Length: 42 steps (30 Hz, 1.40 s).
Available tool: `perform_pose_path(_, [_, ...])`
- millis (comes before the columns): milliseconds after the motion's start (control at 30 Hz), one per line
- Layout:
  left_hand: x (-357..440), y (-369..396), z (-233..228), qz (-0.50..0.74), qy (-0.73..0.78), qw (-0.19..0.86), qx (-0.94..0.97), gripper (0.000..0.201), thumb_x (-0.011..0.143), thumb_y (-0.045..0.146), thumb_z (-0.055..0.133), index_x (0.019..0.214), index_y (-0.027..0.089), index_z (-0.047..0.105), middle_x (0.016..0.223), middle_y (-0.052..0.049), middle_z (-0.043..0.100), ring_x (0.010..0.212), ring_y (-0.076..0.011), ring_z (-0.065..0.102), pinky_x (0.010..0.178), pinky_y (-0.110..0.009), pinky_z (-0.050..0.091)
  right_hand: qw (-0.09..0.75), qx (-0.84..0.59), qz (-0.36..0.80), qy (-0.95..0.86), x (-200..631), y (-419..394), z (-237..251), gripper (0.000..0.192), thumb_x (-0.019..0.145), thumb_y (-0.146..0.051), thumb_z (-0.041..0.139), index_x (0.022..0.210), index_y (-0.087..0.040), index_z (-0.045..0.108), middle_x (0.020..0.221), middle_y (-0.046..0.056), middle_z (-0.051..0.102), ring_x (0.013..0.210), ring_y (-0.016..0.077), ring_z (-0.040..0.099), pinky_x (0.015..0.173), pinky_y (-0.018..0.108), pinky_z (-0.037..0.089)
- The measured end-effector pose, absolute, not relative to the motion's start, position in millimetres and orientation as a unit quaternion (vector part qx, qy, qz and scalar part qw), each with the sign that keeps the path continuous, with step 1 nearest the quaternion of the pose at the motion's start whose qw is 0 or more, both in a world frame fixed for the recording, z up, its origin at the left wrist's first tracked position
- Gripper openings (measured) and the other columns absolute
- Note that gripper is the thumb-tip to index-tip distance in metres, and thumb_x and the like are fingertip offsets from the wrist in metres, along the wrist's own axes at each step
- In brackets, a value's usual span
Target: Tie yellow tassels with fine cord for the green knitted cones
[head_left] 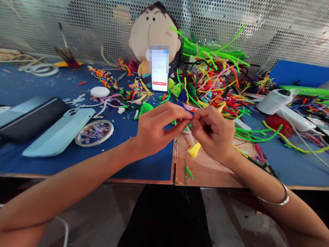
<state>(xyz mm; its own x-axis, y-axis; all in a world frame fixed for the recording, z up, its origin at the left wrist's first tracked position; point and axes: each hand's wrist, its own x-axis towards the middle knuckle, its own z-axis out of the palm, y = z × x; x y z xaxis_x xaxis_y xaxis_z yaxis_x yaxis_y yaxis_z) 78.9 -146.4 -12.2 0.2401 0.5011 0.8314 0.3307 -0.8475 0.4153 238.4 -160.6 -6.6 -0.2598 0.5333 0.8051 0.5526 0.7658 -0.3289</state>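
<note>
Fingers [189,118] pinched together, gripping tassel [194,150]

Both bare forearms reach forward from the lower corners and converge at centre. Left hand [154,132]: fingers extended rightward, thumb and forefinger tips pinched together. Right hand [212,132]: fingers curled inward, tips meeting those of the left. A thin silver metal bangle [279,199] circles the right wrist.

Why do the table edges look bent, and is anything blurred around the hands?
Head view: wide-lens distortion bows the table edge and mesh wall; the phone screen is blurred in blocks; left hand, right hand and yellow tassel are sharp, evenly lit.
</note>
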Motion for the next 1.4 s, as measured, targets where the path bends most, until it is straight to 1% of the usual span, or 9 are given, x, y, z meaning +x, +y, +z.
perform_pose_path(133, [79.0, -145.4, -15.3, 0.564, 0.255, 0.027, 0.785, 0.014, 0.08, 0.015, 0.059, 0.082, 0.023, 0.07, 0.082, -0.001, 0.072, 0.075, -0.0133, 0.065, 0.071, -0.026, 0.052, 0.504, -0.34, 0.012, -0.794, 238.1, -160.3, -7.4, 0.009, 0.076, -0.01, 0.048, 0.075, -0.018, 0.048, 0.052, -0.01, 0.041, 0.042, 0.0018, 0.032, 0.042, 0.016, 0.027])
perform_pose_path(333, [79.3, -145.4, -17.9, 0.56, 0.256, 0.014, 0.788, 0.015, 0.081, 0.014, 0.058, 0.083, 0.022, 0.069, 0.082, -0.001, 0.071, 0.076, -0.0135, 0.064, 0.074, -0.026, 0.052, 0.503, -0.34, 0.02, -0.795, 238.1, -159.9, -7.7, 0.009, 0.077, -0.01, 0.048, 0.075, -0.019, 0.048, 0.052, -0.01, 0.04, 0.042, 0.0019, 0.032, 0.042, 0.016, 0.027])
perform_pose_path(567, [80.7, -144.2, -16.9, 0.564, 0.218, -0.077, 0.792, 0.013, 0.082, 0.01, 0.056, 0.079, 0.017, 0.066, 0.075, -0.001, 0.069, 0.07, -0.0099, 0.063, 0.067, -0.021, 0.052, 0.495, -0.339, 0.03, -0.799, 237.6, -159.8, -7.9, 0.008, 0.078, -0.01, 0.048, 0.076, -0.018, 0.048, 0.053, -0.009, 0.042, 0.043, 0.0018, 0.033, 0.043, 0.015, 0.029])
perform_pose_path(700, [81.3, -143.5, -14.8, 0.568, 0.212, -0.095, 0.789, 0.012, 0.081, 0.007, 0.055, 0.075, 0.014, 0.063, 0.07, 0.0, 0.065, 0.062, -0.0072, 0.059, 0.059, -0.018, 0.049, 0.492, -0.322, 0.028, -0.808, 239.2, -157.8, -8.7, 0.005, 0.08, -0.012, 0.051, 0.078, -0.017, 0.051, 0.054, -0.008, 0.047, 0.044, 0.0023, 0.039, 0.044, 0.015, 0.034])
perform_pose_path(767, [81.5, -143.4, -13.8, 0.572, 0.224, -0.074, 0.786, 0.012, 0.08, 0.007, 0.056, 0.073, 0.014, 0.062, 0.067, 0.001, 0.063, 0.06, -0.0064, 0.057, 0.056, -0.017, 0.047, 0.494, -0.307, -0.002, -0.813, 240.6, -157.2, -8.7, 0.005, 0.081, -0.011, 0.053, 0.083, -0.016, 0.054, 0.056, -0.008, 0.052, 0.046, 0.0028, 0.044, 0.046, 0.015, 0.037])
perform_pose_path(833, [81.5, -143.2, -13.2, 0.575, 0.241, -0.041, 0.781, 0.011, 0.078, 0.008, 0.057, 0.072, 0.015, 0.062, 0.065, 0.002, 0.062, 0.058, -0.006, 0.055, 0.055, -0.017, 0.045, 0.494, -0.288, -0.056, -0.818, 242.5, -156.6, -8.4, 0.011, 0.081, -0.009, 0.055, 0.09, -0.016, 0.056, 0.065, -0.005, 0.061, 0.049, 0.0032, 0.05, 0.048, 0.015, 0.04])
perform_pose_path(933, [81.5, -142.9, -12.7, 0.569, 0.269, 0.034, 0.776, 0.009, 0.078, 0.01, 0.058, 0.071, 0.015, 0.061, 0.064, 0.002, 0.061, 0.057, -0.0058, 0.054, 0.053, -0.017, 0.044, 0.484, -0.261, -0.148, -0.822, 245.7, -154.5, -7.7, 0.014, 0.083, -0.009, 0.056, 0.095, -0.017, 0.059, 0.076, -0.002, 0.068, 0.057, 0.0056, 0.058, 0.052, 0.018, 0.044])
perform_pose_path(1100, [81.8, -143.2, -10.8, 0.546, 0.295, 0.194, 0.76, 0.006, 0.077, 0.014, 0.058, 0.072, 0.015, 0.061, 0.064, 0.003, 0.06, 0.054, -0.0046, 0.052, 0.049, -0.014, 0.041, 0.459, -0.237, -0.228, -0.825, 249.9, -148.3, -7.2, 0.01, 0.085, -0.012, 0.057, 0.093, -0.015, 0.062, 0.067, -0.001, 0.066, 0.056, 0.0089, 0.059, 0.051, 0.021, 0.045])
perform_pose_path(1400, [80.8, -131.4, -10.7, 0.508, 0.279, 0.392, 0.715, 0.006, 0.074, 0.017, 0.06, 0.069, 0.015, 0.059, 0.057, 0.005, 0.053, 0.051, -0.0045, 0.049, 0.048, -0.016, 0.038, 0.423, -0.238, -0.283, -0.827, 254.2, -143.8, -6.4, 0.005, 0.087, -0.016, 0.056, 0.087, -0.017, 0.061, 0.062, -0.003, 0.061, 0.053, 0.0079, 0.056, 0.049, 0.021, 0.04])
